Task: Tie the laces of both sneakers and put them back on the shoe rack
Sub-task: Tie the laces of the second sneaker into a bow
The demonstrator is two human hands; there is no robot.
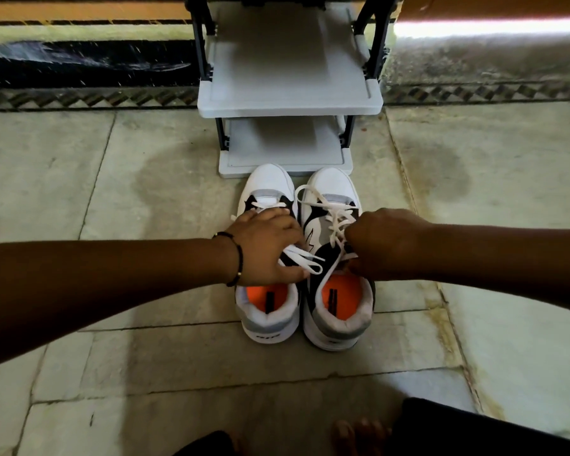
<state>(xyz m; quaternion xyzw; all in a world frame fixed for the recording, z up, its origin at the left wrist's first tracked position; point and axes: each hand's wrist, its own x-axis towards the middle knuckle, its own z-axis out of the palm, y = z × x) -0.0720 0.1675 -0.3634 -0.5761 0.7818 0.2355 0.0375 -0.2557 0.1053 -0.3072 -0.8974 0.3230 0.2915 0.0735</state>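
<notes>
Two white, grey and black sneakers with orange insoles stand side by side on the floor, toes toward the rack: the left sneaker (266, 189) and the right sneaker (334, 319). My left hand (264, 248) rests over the left sneaker's tongue, fingers curled around its white laces (301, 258). My right hand (384, 245) is closed on the right sneaker's laces (338, 218), which lie loose across the shoe. The grey shoe rack (288, 106) stands just beyond the toes, both visible shelves bare.
Worn stone floor tiles spread around the shoes. A dark patterned border and a wall run behind the rack. My bare foot (359, 432) and dark trouser legs (458, 429) show at the bottom edge.
</notes>
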